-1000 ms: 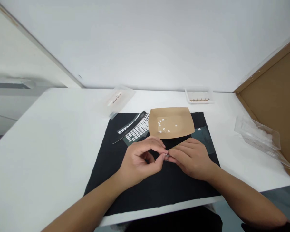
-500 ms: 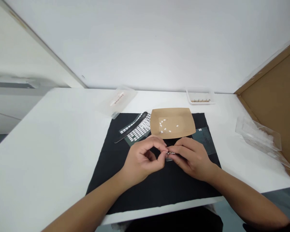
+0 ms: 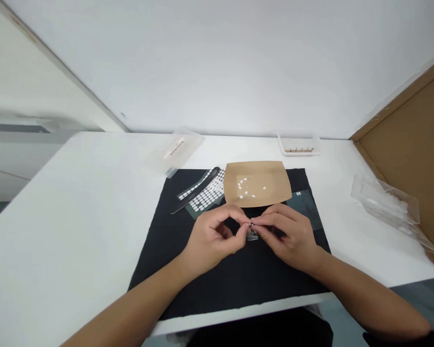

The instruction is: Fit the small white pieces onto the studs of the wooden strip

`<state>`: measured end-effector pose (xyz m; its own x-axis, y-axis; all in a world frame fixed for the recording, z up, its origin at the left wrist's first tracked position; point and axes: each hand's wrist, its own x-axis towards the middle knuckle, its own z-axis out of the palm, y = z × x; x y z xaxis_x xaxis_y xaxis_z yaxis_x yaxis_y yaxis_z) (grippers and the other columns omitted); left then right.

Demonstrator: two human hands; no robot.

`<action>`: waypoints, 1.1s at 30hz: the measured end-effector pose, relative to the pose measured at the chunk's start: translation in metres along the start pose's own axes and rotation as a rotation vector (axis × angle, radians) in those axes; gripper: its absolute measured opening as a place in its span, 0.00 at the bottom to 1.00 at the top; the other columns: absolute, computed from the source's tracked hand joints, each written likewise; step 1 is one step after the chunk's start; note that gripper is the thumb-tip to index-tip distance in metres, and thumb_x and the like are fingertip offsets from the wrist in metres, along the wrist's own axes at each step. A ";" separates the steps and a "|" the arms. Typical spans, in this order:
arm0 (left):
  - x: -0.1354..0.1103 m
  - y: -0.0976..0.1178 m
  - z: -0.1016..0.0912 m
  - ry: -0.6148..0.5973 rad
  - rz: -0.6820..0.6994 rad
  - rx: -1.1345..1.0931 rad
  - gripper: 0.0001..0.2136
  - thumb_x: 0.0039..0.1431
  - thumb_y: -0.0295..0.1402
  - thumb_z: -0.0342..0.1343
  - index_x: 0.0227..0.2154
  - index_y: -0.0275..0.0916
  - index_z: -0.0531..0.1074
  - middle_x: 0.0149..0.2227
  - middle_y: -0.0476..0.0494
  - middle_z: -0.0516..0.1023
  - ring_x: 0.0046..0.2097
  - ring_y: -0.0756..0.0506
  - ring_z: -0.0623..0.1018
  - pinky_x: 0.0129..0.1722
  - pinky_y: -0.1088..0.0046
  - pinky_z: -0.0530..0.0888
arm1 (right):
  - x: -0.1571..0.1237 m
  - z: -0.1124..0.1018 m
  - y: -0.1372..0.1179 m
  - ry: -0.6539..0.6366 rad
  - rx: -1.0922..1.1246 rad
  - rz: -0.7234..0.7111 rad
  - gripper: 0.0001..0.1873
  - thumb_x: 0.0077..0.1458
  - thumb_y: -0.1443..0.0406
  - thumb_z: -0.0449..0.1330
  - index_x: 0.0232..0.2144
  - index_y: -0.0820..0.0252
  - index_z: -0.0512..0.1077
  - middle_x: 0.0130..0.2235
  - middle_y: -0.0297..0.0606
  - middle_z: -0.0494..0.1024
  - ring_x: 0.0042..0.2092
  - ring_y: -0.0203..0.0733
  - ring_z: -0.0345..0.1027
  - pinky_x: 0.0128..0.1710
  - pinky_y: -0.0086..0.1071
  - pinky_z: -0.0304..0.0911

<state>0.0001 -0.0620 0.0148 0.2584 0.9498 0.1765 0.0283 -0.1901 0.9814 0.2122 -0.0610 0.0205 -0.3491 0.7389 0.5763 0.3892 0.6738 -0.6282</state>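
Observation:
Over the middle of a black cloth mat my left hand and my right hand meet fingertip to fingertip. Both pinch a tiny shiny metal piece between thumb and forefinger; a small clear bit hangs just under it. Just beyond my hands sits a shallow brown paper tray with several small white pieces in it. Left of the tray lie sheets of white oval stickers and a black nail file.
A clear lidded box lies at the mat's far left corner. A small white tray with brownish items stands by the back wall. A clear plastic container rests at the right, beside a cardboard panel. The white table's front edge is near.
My right hand has lifted from lying flat on the mat into a pinch, fingertips raised to meet my left hand's. The left hand has hardly moved.

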 end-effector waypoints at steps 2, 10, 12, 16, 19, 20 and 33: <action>0.001 0.001 0.000 0.003 0.018 0.030 0.04 0.63 0.30 0.64 0.35 0.34 0.80 0.34 0.43 0.80 0.24 0.53 0.77 0.17 0.84 0.73 | 0.000 0.000 -0.001 -0.007 0.008 0.012 0.05 0.69 0.67 0.65 0.43 0.58 0.82 0.38 0.38 0.83 0.37 0.36 0.78 0.36 0.29 0.74; 0.002 0.007 0.001 0.044 0.268 0.287 0.03 0.59 0.24 0.63 0.31 0.37 0.78 0.30 0.47 0.80 0.26 0.53 0.77 0.23 0.83 0.76 | -0.002 0.003 -0.001 -0.013 -0.003 0.029 0.04 0.68 0.67 0.64 0.41 0.57 0.80 0.38 0.38 0.83 0.39 0.40 0.78 0.41 0.35 0.72; 0.002 0.008 0.002 0.055 0.306 0.324 0.04 0.59 0.23 0.62 0.31 0.37 0.77 0.29 0.48 0.80 0.26 0.54 0.77 0.24 0.84 0.76 | -0.002 0.003 -0.002 -0.011 -0.023 0.024 0.03 0.68 0.67 0.65 0.40 0.57 0.80 0.37 0.37 0.83 0.40 0.40 0.78 0.43 0.36 0.70; 0.001 0.010 0.005 0.081 0.316 0.337 0.04 0.58 0.22 0.62 0.31 0.37 0.77 0.29 0.49 0.80 0.25 0.55 0.77 0.24 0.84 0.75 | -0.001 0.003 -0.003 -0.011 -0.038 0.027 0.03 0.68 0.68 0.65 0.40 0.57 0.80 0.37 0.35 0.83 0.39 0.39 0.78 0.43 0.37 0.67; 0.000 0.009 0.006 0.095 0.299 0.323 0.05 0.58 0.22 0.62 0.29 0.38 0.76 0.28 0.50 0.79 0.24 0.55 0.76 0.24 0.84 0.74 | -0.001 0.003 -0.004 -0.022 -0.036 0.023 0.03 0.68 0.68 0.65 0.40 0.56 0.79 0.37 0.35 0.83 0.39 0.39 0.78 0.43 0.37 0.67; -0.001 0.008 0.006 0.096 0.294 0.315 0.05 0.58 0.23 0.62 0.29 0.38 0.75 0.27 0.51 0.78 0.24 0.55 0.76 0.25 0.84 0.74 | -0.001 0.003 -0.004 -0.025 -0.032 0.021 0.03 0.68 0.68 0.65 0.41 0.56 0.79 0.37 0.35 0.83 0.39 0.39 0.78 0.43 0.37 0.67; -0.006 -0.002 0.011 0.070 0.201 0.145 0.06 0.61 0.24 0.61 0.30 0.39 0.72 0.27 0.52 0.74 0.25 0.53 0.76 0.24 0.81 0.73 | -0.002 0.004 -0.005 -0.035 0.003 0.065 0.04 0.68 0.69 0.65 0.41 0.54 0.79 0.37 0.33 0.84 0.39 0.40 0.79 0.43 0.38 0.68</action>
<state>0.0088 -0.0698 0.0106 0.2059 0.9030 0.3770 0.1221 -0.4060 0.9057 0.2077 -0.0655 0.0208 -0.3529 0.7808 0.5156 0.4097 0.6244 -0.6650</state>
